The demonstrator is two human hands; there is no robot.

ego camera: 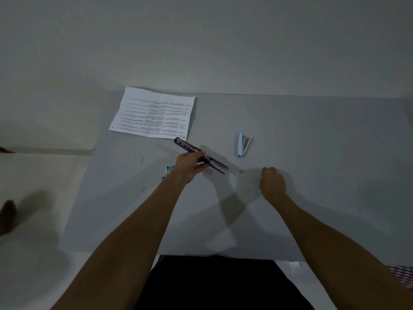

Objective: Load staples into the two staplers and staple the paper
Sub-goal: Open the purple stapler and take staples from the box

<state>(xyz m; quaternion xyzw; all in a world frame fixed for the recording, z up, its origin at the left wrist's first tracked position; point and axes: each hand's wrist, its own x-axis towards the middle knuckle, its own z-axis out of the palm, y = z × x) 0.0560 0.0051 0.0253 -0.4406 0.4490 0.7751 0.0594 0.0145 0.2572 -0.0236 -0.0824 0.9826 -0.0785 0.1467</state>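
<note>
My left hand (188,166) grips a purple stapler (214,163) folded out flat, with its metal staple channel showing toward the right end. It is held above the grey table (312,153). My right hand (272,181) hovers to the right of it with fingers curled; whether it pinches anything is hidden. A small light-blue stapler (243,144) lies partly open on the table further back. The printed paper (154,113) lies flat at the back left. A small staple box (169,170) peeks out beside my left wrist.
The table's near edge runs just above my dark clothing (214,283). Pale floor (40,175) lies to the left of the table, with a dark object (7,214) on it. A wall rises behind the table.
</note>
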